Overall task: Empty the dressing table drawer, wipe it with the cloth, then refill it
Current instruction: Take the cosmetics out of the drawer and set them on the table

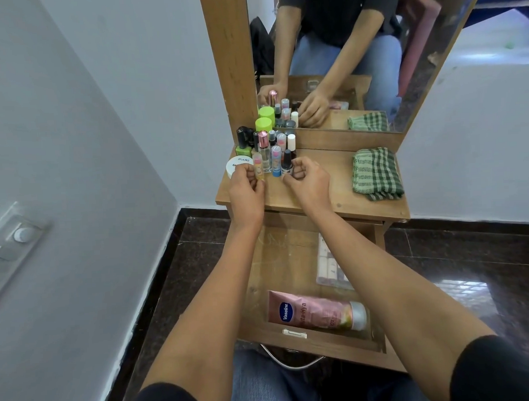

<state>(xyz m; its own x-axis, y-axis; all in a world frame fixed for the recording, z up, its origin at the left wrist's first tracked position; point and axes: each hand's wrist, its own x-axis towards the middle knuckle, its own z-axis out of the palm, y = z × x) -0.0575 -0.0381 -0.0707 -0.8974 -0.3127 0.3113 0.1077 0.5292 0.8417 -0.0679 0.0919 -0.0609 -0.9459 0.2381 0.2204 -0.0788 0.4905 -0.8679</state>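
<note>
The wooden drawer is pulled out under my arms. In it lie a pink Vaseline tube at the front and a clear packet of small items on the right. On the dressing table top stands a cluster of small bottles and nail polishes. My left hand pinches a small yellow tube at the cluster's front left. My right hand holds a dark-capped nail polish bottle standing on the top. A folded green checked cloth lies to the right.
A white round jar sits at the top's left edge beside my left hand. A wood-framed mirror rises behind the bottles. Grey walls stand left and right, with a switch plate on the left wall. Dark tiled floor surrounds the table.
</note>
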